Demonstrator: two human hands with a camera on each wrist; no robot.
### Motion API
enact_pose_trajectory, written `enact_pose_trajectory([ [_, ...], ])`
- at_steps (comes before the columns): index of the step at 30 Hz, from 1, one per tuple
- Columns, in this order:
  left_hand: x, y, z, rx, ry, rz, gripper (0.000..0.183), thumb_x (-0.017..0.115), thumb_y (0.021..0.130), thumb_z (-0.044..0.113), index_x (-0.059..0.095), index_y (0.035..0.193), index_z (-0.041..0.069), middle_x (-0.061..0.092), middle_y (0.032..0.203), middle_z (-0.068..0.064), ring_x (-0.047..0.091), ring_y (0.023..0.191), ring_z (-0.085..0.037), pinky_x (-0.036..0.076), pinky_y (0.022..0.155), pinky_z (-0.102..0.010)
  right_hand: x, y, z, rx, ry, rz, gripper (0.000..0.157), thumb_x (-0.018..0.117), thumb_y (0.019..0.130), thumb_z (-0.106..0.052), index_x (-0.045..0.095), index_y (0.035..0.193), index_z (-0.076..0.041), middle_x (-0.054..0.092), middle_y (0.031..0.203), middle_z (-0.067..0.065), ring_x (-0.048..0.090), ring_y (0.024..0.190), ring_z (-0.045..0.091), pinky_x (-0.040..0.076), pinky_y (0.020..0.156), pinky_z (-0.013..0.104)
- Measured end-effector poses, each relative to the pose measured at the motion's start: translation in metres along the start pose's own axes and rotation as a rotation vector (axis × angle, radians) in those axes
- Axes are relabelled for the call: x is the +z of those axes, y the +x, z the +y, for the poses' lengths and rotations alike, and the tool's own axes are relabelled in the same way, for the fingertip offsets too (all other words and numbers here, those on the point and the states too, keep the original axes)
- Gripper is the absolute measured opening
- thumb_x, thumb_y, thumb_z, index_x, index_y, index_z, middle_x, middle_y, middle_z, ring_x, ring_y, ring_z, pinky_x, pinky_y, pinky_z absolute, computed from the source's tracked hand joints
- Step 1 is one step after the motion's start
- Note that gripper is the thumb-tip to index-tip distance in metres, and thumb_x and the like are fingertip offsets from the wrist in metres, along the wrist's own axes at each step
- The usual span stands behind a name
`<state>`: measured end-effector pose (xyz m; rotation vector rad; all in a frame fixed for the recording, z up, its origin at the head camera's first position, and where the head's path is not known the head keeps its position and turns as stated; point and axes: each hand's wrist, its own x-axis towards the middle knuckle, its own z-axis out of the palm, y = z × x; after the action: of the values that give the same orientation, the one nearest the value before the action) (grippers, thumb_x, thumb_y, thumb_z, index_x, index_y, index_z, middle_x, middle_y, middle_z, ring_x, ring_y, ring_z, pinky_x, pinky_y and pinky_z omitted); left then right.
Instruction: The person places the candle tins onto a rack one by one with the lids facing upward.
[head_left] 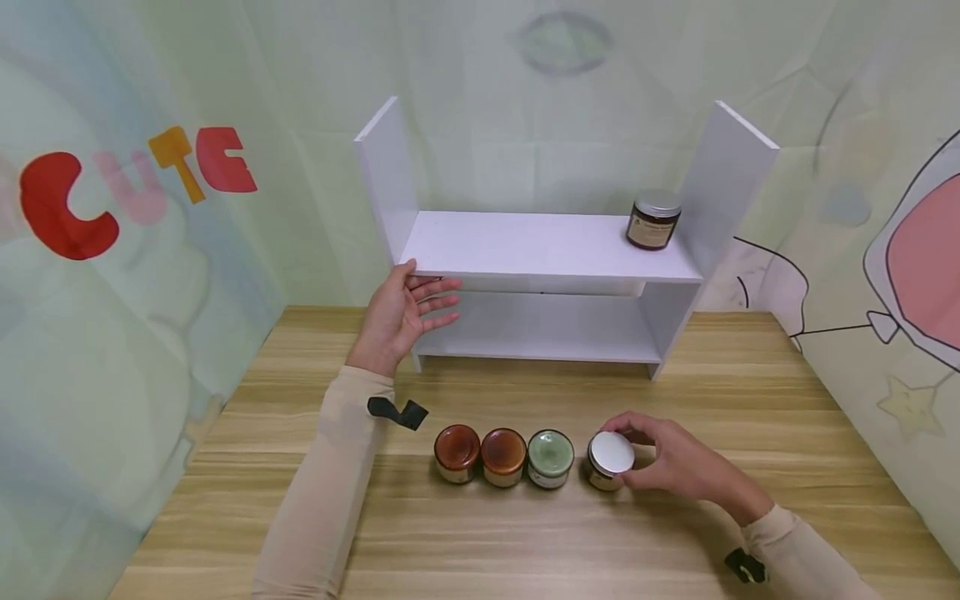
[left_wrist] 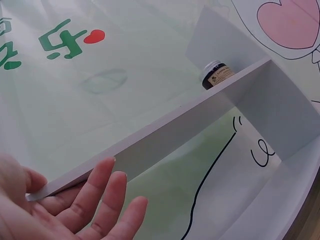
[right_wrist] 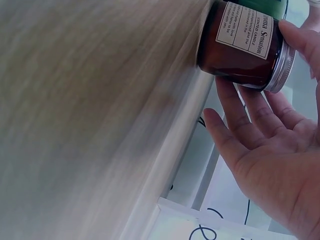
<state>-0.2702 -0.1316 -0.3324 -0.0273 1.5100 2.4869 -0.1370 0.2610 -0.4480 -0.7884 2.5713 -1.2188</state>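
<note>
My right hand (head_left: 686, 465) grips a scented candle jar (head_left: 611, 452) on the table, thumb on the near side and fingers behind. In the right wrist view this candle jar (right_wrist: 235, 62) is brown glass with a printed label and a silver lid. My left hand (head_left: 393, 321) pinches the front left edge of a white shelf's upper board (head_left: 517, 242); the thumb lies on top, the index finger underneath, the other fingers spread. Left of the gripped jar stand a green candle jar (head_left: 551, 452) and two reddish-brown candle jars (head_left: 503, 454) in a row.
Another brown candle jar with a silver lid (head_left: 653, 221) stands at the right end of the upper board. Beneath it is the shelf's lower board (head_left: 540, 329), between white side panels. The wooden table (head_left: 300, 467) is enclosed by printed cloth (head_left: 315, 208).
</note>
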Motion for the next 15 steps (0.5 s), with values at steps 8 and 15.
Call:
enact_pose_trajectory([
  [8, 0.0012, 0.0015, 0.0004, 0.006, 0.003, 0.004, 0.041, 0.038, 0.11, 0.041, 0.057, 0.11, 0.004, 0.077, 0.097, -0.008, 0.072, 0.09, -0.024, 0.061, 0.079, -0.042, -0.0002, -0.0009, 0.0001, 0.001, -0.001, 0.002, 0.049, 0.087, 0.081, -0.024, 0.063, 0.124, -0.018, 0.067, 0.119, -0.008, 0.064, 0.117, 0.021, 0.049, 0.103, 0.049],
  [15, 0.0024, 0.0006, 0.0026, 0.004, 0.015, 0.017, 0.043, 0.038, 0.11, 0.044, 0.056, 0.11, 0.005, 0.077, 0.095, -0.007, 0.071, 0.088, -0.024, 0.061, 0.079, -0.042, 0.0, -0.0016, -0.0007, 0.007, 0.003, -0.013, 0.05, 0.085, 0.081, -0.017, 0.062, 0.126, -0.017, 0.066, 0.121, -0.007, 0.062, 0.119, 0.023, 0.048, 0.104, 0.052],
])
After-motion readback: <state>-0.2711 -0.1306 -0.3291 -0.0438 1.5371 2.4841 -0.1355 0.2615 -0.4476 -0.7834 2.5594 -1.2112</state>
